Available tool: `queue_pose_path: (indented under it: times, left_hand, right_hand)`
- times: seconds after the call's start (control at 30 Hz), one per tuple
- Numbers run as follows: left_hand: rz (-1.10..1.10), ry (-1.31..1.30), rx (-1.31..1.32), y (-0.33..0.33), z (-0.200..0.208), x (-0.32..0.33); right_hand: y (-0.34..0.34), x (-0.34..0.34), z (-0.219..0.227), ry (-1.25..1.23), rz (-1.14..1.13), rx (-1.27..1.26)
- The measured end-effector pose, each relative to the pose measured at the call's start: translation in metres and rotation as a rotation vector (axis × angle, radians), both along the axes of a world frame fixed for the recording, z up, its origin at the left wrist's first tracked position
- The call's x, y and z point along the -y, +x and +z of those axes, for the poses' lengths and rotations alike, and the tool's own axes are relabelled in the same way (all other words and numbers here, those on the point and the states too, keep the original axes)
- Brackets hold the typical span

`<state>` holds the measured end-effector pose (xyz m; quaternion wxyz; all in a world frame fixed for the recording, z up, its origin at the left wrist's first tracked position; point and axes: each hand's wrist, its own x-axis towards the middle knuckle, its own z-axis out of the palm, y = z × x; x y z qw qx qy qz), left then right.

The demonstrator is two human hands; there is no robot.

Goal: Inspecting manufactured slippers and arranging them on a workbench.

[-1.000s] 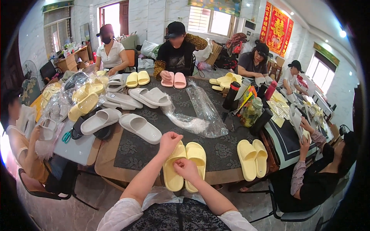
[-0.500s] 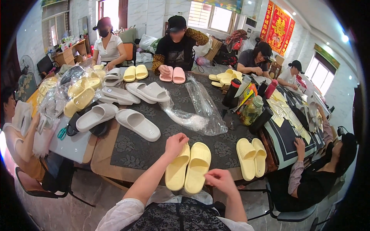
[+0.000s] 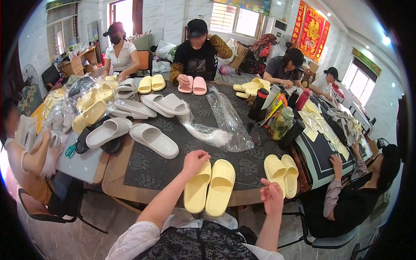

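A pair of yellow slide slippers stands at the table's near edge, toes away from me: the left slipper [image 3: 196, 196] and the right slipper [image 3: 220, 190]. Beside the left slipper's strap is my left hand [image 3: 195, 163], its fingertips pinched together; whatever is between them is too small to make out. A thin pale thread [image 3: 248, 184] runs from the right slipper's side to my right hand [image 3: 272, 197], which is raised with its fingers partly curled and the thread at them. Just beyond that hand sits a second yellow pair [image 3: 276, 169], partly covered by my fingers.
Grey slides [image 3: 154, 141] lie at the left by a heap of wrapped slippers [image 3: 89, 102]. Crumpled clear plastic [image 3: 229, 125] lies mid-table. Bottles [image 3: 281, 123] stand at the right. Pink slides [image 3: 199, 85] are at the far side, where co-workers sit; others sit left and right.
My right hand has moved right and up, away from the right slipper, and a thread now stretches between them. My left hand stays by the left slipper's strap.
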<state>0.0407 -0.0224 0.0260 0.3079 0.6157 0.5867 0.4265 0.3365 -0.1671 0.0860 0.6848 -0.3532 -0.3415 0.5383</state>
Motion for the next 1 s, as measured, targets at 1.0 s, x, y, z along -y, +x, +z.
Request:
queue_pose_path:
  times: [1.0]
  left_hand:
    - [-0.583,-0.075,-0.067,0.0,0.012,0.014]
  right_hand:
    - [-0.145,-0.05,-0.094,-0.52,0.378,-0.266]
